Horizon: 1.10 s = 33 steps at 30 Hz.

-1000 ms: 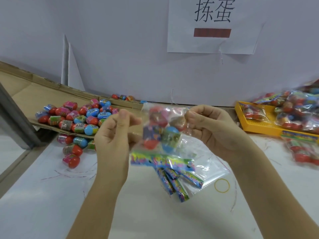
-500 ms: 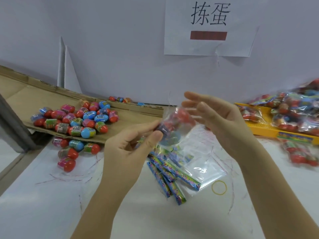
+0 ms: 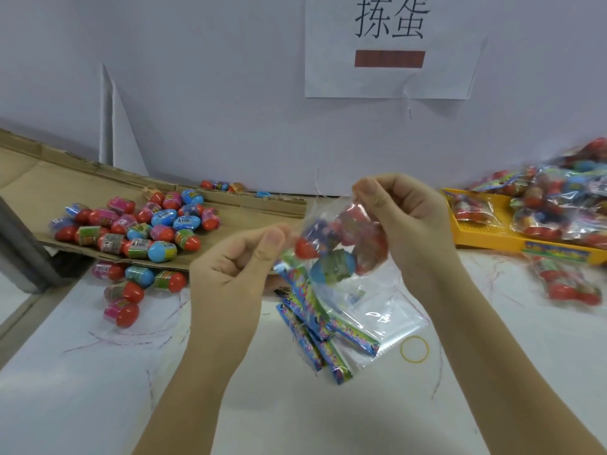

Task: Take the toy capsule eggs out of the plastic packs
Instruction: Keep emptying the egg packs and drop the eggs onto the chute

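Note:
A clear plastic pack (image 3: 335, 247) with several red, blue and green capsule eggs inside hangs above the white table between my hands. My left hand (image 3: 236, 267) pinches its lower left edge with thumb and fingers. My right hand (image 3: 410, 221) pinches its upper right edge, fingers curled. A heap of loose capsule eggs (image 3: 138, 228) lies on the cardboard sheet (image 3: 249, 221) at the left, with a few more eggs (image 3: 128, 290) on the table in front of it.
Empty packs with colourful header strips (image 3: 328, 336) lie on the table (image 3: 98, 389) under my hands, beside a yellow rubber band (image 3: 414, 349). A yellow tray (image 3: 483, 233) heaped with full packs stands at the right. A paper sign (image 3: 391, 44) hangs on the back wall.
My right hand went from open fingers beside the pack to pinching its upper edge. My left hand shifted its pinch to the lower left edge, and the pack now hangs tilted.

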Each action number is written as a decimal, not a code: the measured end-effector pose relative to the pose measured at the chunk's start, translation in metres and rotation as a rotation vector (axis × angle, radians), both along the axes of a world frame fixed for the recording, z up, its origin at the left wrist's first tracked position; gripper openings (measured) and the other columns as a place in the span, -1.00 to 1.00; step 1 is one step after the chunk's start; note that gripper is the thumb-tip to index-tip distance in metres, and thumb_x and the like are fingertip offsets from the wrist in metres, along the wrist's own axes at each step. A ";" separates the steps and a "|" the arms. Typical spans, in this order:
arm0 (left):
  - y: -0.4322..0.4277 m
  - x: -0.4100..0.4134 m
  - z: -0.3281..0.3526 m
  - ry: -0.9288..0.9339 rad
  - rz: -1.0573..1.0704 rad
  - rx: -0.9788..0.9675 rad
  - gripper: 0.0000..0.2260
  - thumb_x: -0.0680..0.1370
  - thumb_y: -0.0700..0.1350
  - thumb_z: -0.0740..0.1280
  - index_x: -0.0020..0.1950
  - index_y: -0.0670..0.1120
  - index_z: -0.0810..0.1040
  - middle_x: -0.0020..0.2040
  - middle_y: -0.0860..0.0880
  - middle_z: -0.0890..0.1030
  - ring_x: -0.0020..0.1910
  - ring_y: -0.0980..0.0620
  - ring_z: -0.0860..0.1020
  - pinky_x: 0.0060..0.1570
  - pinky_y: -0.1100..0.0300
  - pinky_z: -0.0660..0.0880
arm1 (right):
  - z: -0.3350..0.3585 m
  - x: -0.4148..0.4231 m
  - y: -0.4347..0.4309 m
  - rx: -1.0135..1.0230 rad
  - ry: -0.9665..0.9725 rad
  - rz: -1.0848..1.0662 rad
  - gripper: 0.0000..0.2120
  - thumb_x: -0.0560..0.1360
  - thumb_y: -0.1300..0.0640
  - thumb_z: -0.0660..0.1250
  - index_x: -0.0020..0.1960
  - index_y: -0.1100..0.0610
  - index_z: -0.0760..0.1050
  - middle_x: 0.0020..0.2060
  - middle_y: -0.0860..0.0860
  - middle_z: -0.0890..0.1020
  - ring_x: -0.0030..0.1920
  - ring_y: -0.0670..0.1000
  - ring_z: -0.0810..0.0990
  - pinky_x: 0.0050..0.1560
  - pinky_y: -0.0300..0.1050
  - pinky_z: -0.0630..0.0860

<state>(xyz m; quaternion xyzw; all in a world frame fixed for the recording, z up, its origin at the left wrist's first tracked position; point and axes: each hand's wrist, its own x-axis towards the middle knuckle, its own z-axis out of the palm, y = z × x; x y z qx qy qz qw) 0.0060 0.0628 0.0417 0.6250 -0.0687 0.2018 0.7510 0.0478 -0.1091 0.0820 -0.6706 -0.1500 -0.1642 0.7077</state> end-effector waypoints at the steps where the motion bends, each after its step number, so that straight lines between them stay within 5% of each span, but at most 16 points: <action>1: 0.003 0.002 -0.001 0.060 -0.050 -0.040 -0.78 0.40 0.10 0.44 0.01 0.11 0.70 -0.14 0.01 0.73 -0.19 0.03 0.70 -0.26 0.18 0.63 | 0.000 0.002 -0.003 0.028 0.017 -0.034 -0.87 0.37 -0.01 0.38 -0.21 0.06 0.59 -0.43 -0.14 0.61 -0.45 -0.19 0.54 -0.46 -0.34 0.45; 4: 0.000 0.004 -0.006 0.249 -0.233 -0.027 -0.47 0.23 0.29 0.54 0.09 0.03 0.67 -0.01 -0.07 0.72 -0.05 -0.13 0.69 -0.07 -0.03 0.62 | -0.003 0.005 -0.007 0.098 0.075 -0.071 -0.86 0.36 -0.02 0.40 -0.24 0.05 0.61 -0.42 -0.11 0.61 -0.43 -0.15 0.56 -0.44 -0.28 0.47; 8: -0.017 0.002 -0.010 0.312 -0.271 -0.091 -0.72 0.22 0.07 0.57 -0.14 0.00 0.73 -0.13 -0.09 0.72 -0.20 -0.09 0.70 -0.24 0.15 0.62 | -0.009 0.005 0.002 0.117 0.177 -0.041 -0.75 0.33 -0.12 0.41 -0.19 0.07 0.59 -0.38 -0.08 0.61 -0.41 -0.08 0.57 -0.45 -0.18 0.49; 12: -0.013 0.004 -0.010 0.278 -0.229 -0.160 -0.74 0.20 0.05 0.52 -0.16 -0.01 0.74 -0.12 -0.10 0.73 -0.19 -0.09 0.71 -0.27 0.21 0.61 | -0.004 0.005 -0.003 -0.106 0.367 0.171 -0.35 0.18 -0.27 0.49 0.16 0.04 0.53 -0.15 -0.02 0.70 -0.22 0.00 0.68 -0.33 -0.12 0.56; 16: -0.019 0.003 -0.012 0.276 -0.233 -0.107 -0.73 0.19 0.06 0.53 -0.16 0.01 0.73 -0.15 -0.10 0.73 -0.19 -0.07 0.71 -0.25 0.20 0.61 | -0.008 0.001 0.001 -0.094 0.302 0.143 -0.55 0.25 -0.08 0.48 0.08 0.07 0.55 -0.21 0.06 0.71 -0.29 0.02 0.68 -0.41 -0.19 0.55; 20: -0.011 0.004 -0.012 0.325 -0.298 -0.012 -0.68 0.20 0.01 0.65 -0.12 -0.02 0.71 -0.11 -0.11 0.73 -0.14 -0.10 0.71 -0.21 0.17 0.62 | -0.013 0.003 0.003 -0.168 0.208 0.049 -0.42 0.21 -0.16 0.47 0.19 -0.08 0.45 -0.18 0.03 0.70 -0.20 0.02 0.70 -0.28 -0.08 0.63; 25: 0.003 0.009 -0.005 0.279 -0.152 -0.117 -0.72 0.39 0.08 0.44 0.06 0.02 0.65 0.04 -0.03 0.70 -0.03 -0.03 0.68 -0.11 0.09 0.62 | -0.010 -0.002 -0.002 -0.391 0.206 0.251 -0.25 0.06 -0.20 0.58 0.21 -0.25 0.43 -0.12 0.01 0.66 -0.34 -0.06 0.62 -0.34 -0.15 0.56; 30: 0.003 0.003 -0.002 0.108 -0.077 0.026 -0.87 0.33 0.03 0.43 -0.18 0.11 0.73 -0.29 0.00 0.70 -0.38 0.10 0.64 -0.42 0.27 0.56 | -0.013 -0.006 0.007 -0.399 0.141 0.339 -0.25 0.12 -0.02 0.64 0.24 -0.25 0.42 -0.12 -0.14 0.64 -0.33 -0.11 0.62 -0.31 -0.21 0.55; 33: 0.006 0.007 -0.005 0.105 0.079 -0.095 -0.91 0.33 0.02 0.42 -0.23 0.12 0.72 -0.28 0.04 0.70 -0.34 0.12 0.66 -0.39 0.27 0.58 | -0.010 -0.004 0.006 -0.223 0.238 0.322 -0.42 0.23 -0.11 0.58 0.20 -0.13 0.47 -0.06 -0.01 0.67 -0.24 0.01 0.68 -0.31 -0.10 0.60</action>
